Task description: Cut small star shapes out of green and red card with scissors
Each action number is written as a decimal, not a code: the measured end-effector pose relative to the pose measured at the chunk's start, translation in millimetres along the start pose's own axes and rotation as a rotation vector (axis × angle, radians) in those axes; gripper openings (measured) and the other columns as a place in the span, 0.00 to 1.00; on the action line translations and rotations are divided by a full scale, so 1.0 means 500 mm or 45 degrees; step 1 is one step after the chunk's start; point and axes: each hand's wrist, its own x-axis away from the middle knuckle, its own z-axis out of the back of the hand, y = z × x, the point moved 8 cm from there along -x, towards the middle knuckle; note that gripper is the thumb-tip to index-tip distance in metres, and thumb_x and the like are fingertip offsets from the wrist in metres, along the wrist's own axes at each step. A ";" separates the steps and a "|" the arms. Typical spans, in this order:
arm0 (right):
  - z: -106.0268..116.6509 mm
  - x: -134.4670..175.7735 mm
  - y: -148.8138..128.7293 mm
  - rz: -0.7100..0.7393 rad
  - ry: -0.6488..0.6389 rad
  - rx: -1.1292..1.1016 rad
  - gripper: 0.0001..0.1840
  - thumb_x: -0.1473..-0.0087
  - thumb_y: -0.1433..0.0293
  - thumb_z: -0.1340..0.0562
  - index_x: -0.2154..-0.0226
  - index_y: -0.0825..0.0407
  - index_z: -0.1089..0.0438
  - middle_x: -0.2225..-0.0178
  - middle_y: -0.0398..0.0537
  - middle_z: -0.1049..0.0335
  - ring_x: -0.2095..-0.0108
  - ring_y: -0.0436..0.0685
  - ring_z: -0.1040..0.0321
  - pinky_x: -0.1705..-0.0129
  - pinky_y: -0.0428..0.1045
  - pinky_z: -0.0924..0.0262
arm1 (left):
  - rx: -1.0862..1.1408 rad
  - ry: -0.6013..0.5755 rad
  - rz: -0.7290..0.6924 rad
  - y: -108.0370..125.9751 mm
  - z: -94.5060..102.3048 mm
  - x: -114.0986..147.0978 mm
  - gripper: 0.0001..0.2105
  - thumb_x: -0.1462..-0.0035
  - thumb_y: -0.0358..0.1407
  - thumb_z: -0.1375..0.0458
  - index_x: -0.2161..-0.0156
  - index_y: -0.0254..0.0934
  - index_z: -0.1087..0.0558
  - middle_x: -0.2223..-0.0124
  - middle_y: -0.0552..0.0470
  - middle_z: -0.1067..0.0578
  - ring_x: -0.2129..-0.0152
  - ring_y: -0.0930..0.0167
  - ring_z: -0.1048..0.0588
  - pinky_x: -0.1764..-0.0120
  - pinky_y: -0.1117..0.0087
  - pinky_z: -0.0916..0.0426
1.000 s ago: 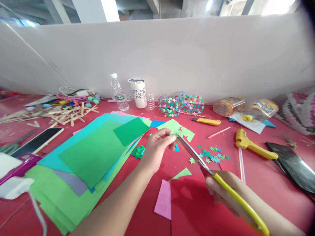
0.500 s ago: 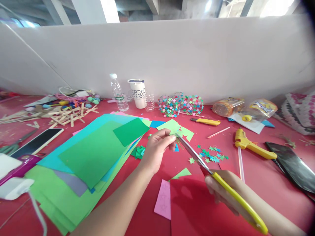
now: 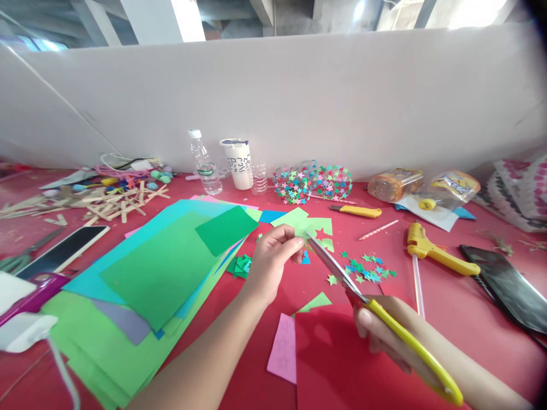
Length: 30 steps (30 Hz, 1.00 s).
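My left hand [image 3: 276, 253] pinches a light green paper piece [image 3: 326, 225], which has a star-shaped hole. My right hand [image 3: 382, 324] grips yellow-handled scissors [image 3: 412, 339], blades pointing forward and left. The blade tips meet the paper right at my left fingertips; the exact cut is too small to make out. Small paper stars [image 3: 370, 267] in green, blue and red lie right of the blades. Below my hands are a red sheet [image 3: 329, 364] and a pink paper [image 3: 282, 350] with faint star outlines. Green paper scraps [image 3: 241, 266] lie beside my left wrist.
Stacked coloured sheets [image 3: 162, 267] cover the left. At the back stand a water bottle [image 3: 207, 171], a white cup [image 3: 240, 165] and star-covered clear plastic [image 3: 314, 181]. A yellow cutter [image 3: 356, 211], glue gun [image 3: 440, 250] and dark phone [image 3: 508, 290] lie right. Wooden sticks [image 3: 123, 202] are back left.
The green paper piece has turned in my left hand, so its star-shaped hole now shows beside the blades. Both hands have stayed almost in place.
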 end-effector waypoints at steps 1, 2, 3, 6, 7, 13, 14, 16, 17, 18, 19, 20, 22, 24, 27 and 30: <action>0.001 0.003 -0.004 0.009 0.007 0.011 0.39 0.52 0.29 0.52 0.77 0.49 0.43 0.78 0.39 0.41 0.84 0.46 0.49 0.84 0.44 0.54 | -0.011 -0.010 -0.007 0.000 -0.002 0.001 0.09 0.47 0.33 0.39 0.77 0.38 0.31 0.80 0.58 0.30 0.80 0.76 0.33 0.74 0.74 0.41; 0.003 0.005 -0.007 0.010 0.020 0.019 0.39 0.52 0.29 0.52 0.77 0.48 0.43 0.77 0.39 0.41 0.82 0.47 0.48 0.83 0.44 0.52 | -0.018 -0.021 -0.011 0.000 -0.003 0.002 0.09 0.47 0.33 0.39 0.77 0.38 0.31 0.79 0.58 0.30 0.80 0.76 0.33 0.73 0.74 0.41; 0.005 0.008 -0.010 0.012 0.031 0.027 0.39 0.52 0.29 0.52 0.77 0.48 0.43 0.77 0.40 0.41 0.80 0.49 0.46 0.82 0.44 0.50 | -0.020 -0.031 -0.010 0.000 -0.004 0.003 0.09 0.47 0.33 0.39 0.76 0.38 0.30 0.79 0.58 0.30 0.79 0.76 0.33 0.73 0.74 0.41; 0.003 0.011 -0.020 0.029 0.009 0.053 0.38 0.54 0.28 0.52 0.77 0.47 0.44 0.77 0.40 0.42 0.78 0.51 0.45 0.81 0.45 0.46 | -0.010 -0.060 0.004 -0.001 -0.008 0.005 0.08 0.46 0.33 0.39 0.75 0.38 0.29 0.79 0.58 0.30 0.79 0.76 0.33 0.72 0.73 0.40; 0.002 0.012 -0.022 0.034 0.007 0.056 0.38 0.54 0.28 0.52 0.77 0.47 0.44 0.77 0.40 0.42 0.78 0.51 0.45 0.81 0.45 0.46 | -0.002 -0.065 0.010 -0.001 -0.010 0.006 0.07 0.46 0.33 0.39 0.75 0.38 0.28 0.79 0.58 0.30 0.79 0.75 0.33 0.72 0.73 0.40; -0.002 0.017 -0.006 -0.009 0.115 -0.059 0.39 0.53 0.29 0.50 0.75 0.49 0.38 0.77 0.40 0.39 0.80 0.49 0.48 0.81 0.45 0.50 | 0.100 -0.049 0.055 -0.012 -0.022 0.015 0.07 0.46 0.35 0.38 0.74 0.38 0.28 0.78 0.57 0.31 0.78 0.75 0.34 0.70 0.73 0.40; -0.002 0.017 0.001 -0.029 0.134 -0.073 0.40 0.53 0.29 0.49 0.74 0.50 0.36 0.78 0.40 0.39 0.81 0.49 0.48 0.81 0.45 0.51 | 0.108 -0.044 0.064 -0.014 -0.024 0.017 0.07 0.46 0.35 0.38 0.74 0.38 0.27 0.78 0.57 0.31 0.78 0.75 0.34 0.70 0.72 0.40; -0.003 0.015 0.017 -0.086 0.162 -0.086 0.41 0.53 0.29 0.49 0.73 0.51 0.34 0.78 0.40 0.38 0.82 0.49 0.47 0.82 0.44 0.52 | 0.122 -0.030 0.078 -0.016 -0.028 0.020 0.07 0.46 0.35 0.38 0.74 0.38 0.27 0.78 0.57 0.31 0.78 0.75 0.35 0.70 0.72 0.40; -0.004 0.014 0.025 -0.112 0.164 -0.096 0.41 0.54 0.29 0.49 0.73 0.51 0.34 0.79 0.40 0.38 0.82 0.48 0.46 0.82 0.44 0.53 | 0.130 -0.024 0.082 -0.017 -0.029 0.021 0.07 0.47 0.35 0.38 0.74 0.38 0.27 0.78 0.57 0.31 0.78 0.75 0.35 0.70 0.73 0.40; -0.005 0.011 0.032 -0.131 0.160 -0.108 0.41 0.54 0.29 0.49 0.73 0.51 0.34 0.80 0.40 0.38 0.83 0.48 0.46 0.83 0.43 0.54 | 0.140 -0.019 0.087 -0.018 -0.030 0.022 0.07 0.47 0.35 0.37 0.74 0.38 0.27 0.78 0.57 0.32 0.78 0.75 0.35 0.70 0.73 0.40; -0.007 0.009 0.037 -0.139 0.150 -0.118 0.41 0.54 0.29 0.49 0.74 0.51 0.34 0.80 0.39 0.39 0.84 0.48 0.46 0.83 0.43 0.54 | 0.152 -0.012 0.093 -0.019 -0.031 0.023 0.07 0.47 0.35 0.37 0.75 0.38 0.27 0.78 0.57 0.32 0.78 0.75 0.35 0.70 0.73 0.40; -0.010 0.006 0.041 -0.139 0.140 -0.125 0.41 0.54 0.29 0.50 0.74 0.51 0.35 0.80 0.39 0.39 0.85 0.47 0.47 0.84 0.43 0.54 | 0.165 -0.006 0.099 -0.020 -0.031 0.023 0.07 0.47 0.35 0.37 0.75 0.38 0.28 0.78 0.57 0.32 0.78 0.75 0.35 0.70 0.73 0.40; -0.013 0.002 0.047 -0.137 0.141 -0.143 0.41 0.54 0.29 0.50 0.74 0.51 0.35 0.81 0.39 0.38 0.86 0.46 0.49 0.85 0.42 0.55 | 0.197 -0.004 0.113 -0.023 -0.032 0.024 0.08 0.47 0.35 0.37 0.75 0.37 0.28 0.78 0.57 0.31 0.78 0.76 0.35 0.70 0.74 0.40; -0.016 0.000 0.049 -0.132 0.151 -0.159 0.41 0.53 0.29 0.51 0.75 0.51 0.35 0.82 0.40 0.37 0.87 0.45 0.50 0.85 0.42 0.57 | 0.233 -0.013 0.125 -0.026 -0.035 0.025 0.08 0.47 0.34 0.37 0.75 0.37 0.28 0.78 0.57 0.31 0.78 0.76 0.34 0.70 0.74 0.40; -0.018 0.002 0.040 -0.121 0.172 -0.165 0.41 0.53 0.29 0.51 0.75 0.52 0.35 0.82 0.41 0.37 0.86 0.46 0.49 0.84 0.43 0.58 | 0.280 -0.024 0.139 -0.030 -0.039 0.026 0.08 0.46 0.34 0.36 0.75 0.37 0.28 0.78 0.57 0.31 0.78 0.76 0.34 0.70 0.75 0.40; -0.018 0.006 0.018 -0.077 0.166 -0.135 0.41 0.54 0.28 0.51 0.75 0.50 0.36 0.79 0.41 0.38 0.83 0.48 0.48 0.82 0.44 0.54 | 0.300 -0.010 0.154 -0.031 -0.040 0.027 0.07 0.47 0.34 0.36 0.74 0.37 0.27 0.77 0.57 0.31 0.78 0.76 0.34 0.71 0.75 0.40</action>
